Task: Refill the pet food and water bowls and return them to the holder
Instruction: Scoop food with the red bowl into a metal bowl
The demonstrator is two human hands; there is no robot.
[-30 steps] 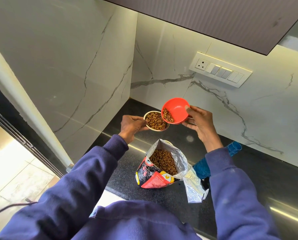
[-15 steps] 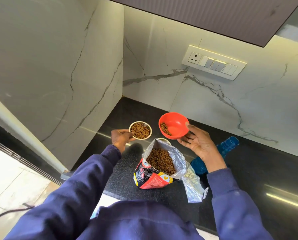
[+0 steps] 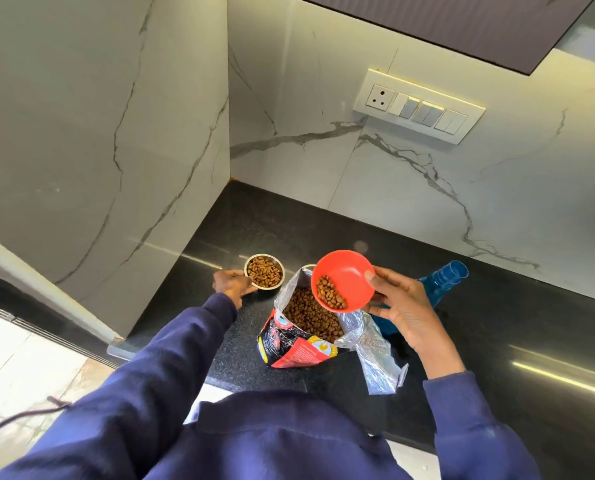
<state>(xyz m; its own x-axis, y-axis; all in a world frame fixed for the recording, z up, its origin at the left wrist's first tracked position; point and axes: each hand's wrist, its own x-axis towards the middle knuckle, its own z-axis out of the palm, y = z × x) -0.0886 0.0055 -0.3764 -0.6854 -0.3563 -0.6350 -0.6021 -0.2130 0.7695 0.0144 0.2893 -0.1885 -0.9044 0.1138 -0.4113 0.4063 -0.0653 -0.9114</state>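
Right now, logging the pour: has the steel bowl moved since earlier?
Yes: steel bowl went down and left, away from the bag, toward the counter.

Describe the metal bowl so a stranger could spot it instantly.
On the black countertop, near the marble corner, stands an open food bag. Left of it, the left hand grips a small bowl: shiny steel, full of kibble, unlike the tilted orange bowl.

Left hand point(image 3: 233, 285) gripping kibble-filled steel bowl point(image 3: 264, 271); right hand point(image 3: 404, 310) tilting orange scoop point(image 3: 344, 280) above open food bag point(image 3: 310, 327)
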